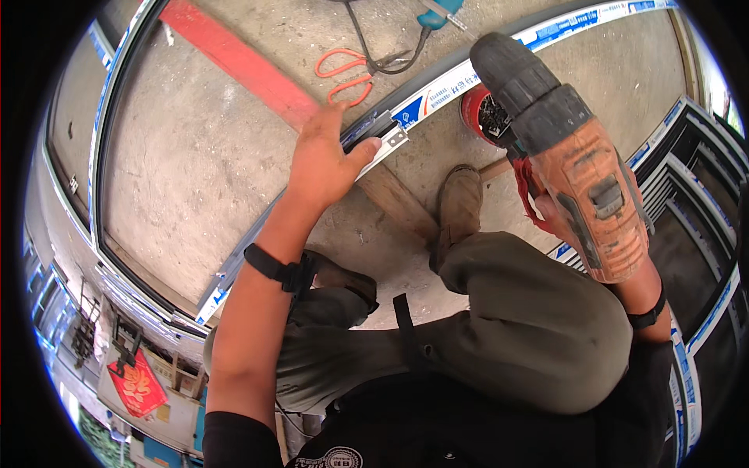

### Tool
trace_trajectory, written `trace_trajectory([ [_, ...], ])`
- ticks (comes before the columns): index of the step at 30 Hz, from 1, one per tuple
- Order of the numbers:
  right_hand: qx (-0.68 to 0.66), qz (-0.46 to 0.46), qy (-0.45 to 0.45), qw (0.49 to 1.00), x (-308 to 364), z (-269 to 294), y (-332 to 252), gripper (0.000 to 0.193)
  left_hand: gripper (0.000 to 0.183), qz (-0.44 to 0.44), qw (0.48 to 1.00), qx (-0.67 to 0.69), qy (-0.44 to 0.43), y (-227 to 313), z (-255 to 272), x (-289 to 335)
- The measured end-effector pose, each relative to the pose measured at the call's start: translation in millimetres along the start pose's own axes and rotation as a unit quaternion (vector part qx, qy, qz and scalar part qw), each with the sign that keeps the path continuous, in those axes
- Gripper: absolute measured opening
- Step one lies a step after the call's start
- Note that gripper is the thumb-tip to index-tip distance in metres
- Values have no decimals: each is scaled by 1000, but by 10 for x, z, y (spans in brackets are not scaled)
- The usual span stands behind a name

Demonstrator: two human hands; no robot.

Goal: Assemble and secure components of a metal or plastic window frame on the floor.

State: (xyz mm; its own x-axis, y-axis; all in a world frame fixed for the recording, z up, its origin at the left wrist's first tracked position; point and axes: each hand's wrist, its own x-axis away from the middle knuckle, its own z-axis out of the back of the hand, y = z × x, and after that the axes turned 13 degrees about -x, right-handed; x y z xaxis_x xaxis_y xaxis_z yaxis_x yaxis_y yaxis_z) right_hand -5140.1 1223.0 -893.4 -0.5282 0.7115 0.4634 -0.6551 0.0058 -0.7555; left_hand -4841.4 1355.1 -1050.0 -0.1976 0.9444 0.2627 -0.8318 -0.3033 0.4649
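Note:
My left hand (pixel 324 160) is closed over a long frame bar (pixel 445 92) with blue and white protective film. Its thumb presses on a short silver metal strip (pixel 395 140) with small holes, lying along the bar; the fingertips are hidden on the far side. In my right hand (pixel 551 214) is an orange and black cordless drill (pixel 587 168), held by its grip, which the drill's body mostly hides. The chuck points up and to the left, above the bar's right part; no bit can be made out. Beneath the drill stands a red tin (pixel 471 113) of dark screws (pixel 494 117).
Orange-handled scissors (pixel 343 76) lie beyond the bar, beside a blue corded tool (pixel 441 14). A red plank (pixel 234 64) and a wooden board (pixel 396 204) cross under the frame. My boots stand inside it. More film-covered frames (pixel 690 183) are stacked at the right.

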Motion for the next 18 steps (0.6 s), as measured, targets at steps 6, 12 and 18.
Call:
trace_trajectory([
  [6, 42, 83, -25, 995, 242, -16, 174, 57, 70, 48, 982, 96, -154, 92, -154, -155],
  [12, -66, 198, 17, 978, 305, -242, 349, 57, 68, 37, 980, -9, -195, 199, -103, -211],
  [18, -49, 189, 28, 980, 516, -292, 356, 55, 62, 29, 988, -1, -153, 161, -204, -230],
])
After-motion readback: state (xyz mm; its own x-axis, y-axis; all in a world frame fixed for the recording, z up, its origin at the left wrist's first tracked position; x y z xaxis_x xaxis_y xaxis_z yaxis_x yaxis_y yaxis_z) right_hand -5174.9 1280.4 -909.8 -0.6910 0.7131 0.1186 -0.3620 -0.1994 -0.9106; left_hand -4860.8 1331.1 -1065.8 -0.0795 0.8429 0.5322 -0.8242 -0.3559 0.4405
